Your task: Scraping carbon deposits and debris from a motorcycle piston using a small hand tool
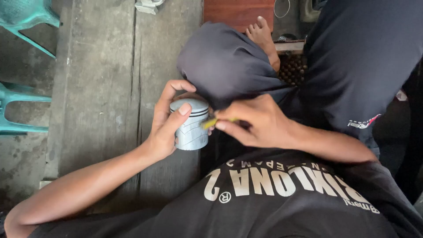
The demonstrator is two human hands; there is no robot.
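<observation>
My left hand [169, 121] grips a grey metal piston [190, 128], thumb across its flat top and fingers curled behind it. The piston has dark ring grooves near its crown and stands upright in front of my raised knee [224, 61] in dark cloth. My right hand [253, 121] pinches a small yellow tool [210, 123], its tip touching the piston's right side at the grooves. Most of the tool is hidden inside my fingers.
A grey wooden plank floor [105, 88] stretches to the left. Teal plastic chair legs [20, 110] stand at the far left. My bare foot [263, 37] rests near a red-brown board [238, 13] at the top. My dark shirt with pale lettering fills the bottom.
</observation>
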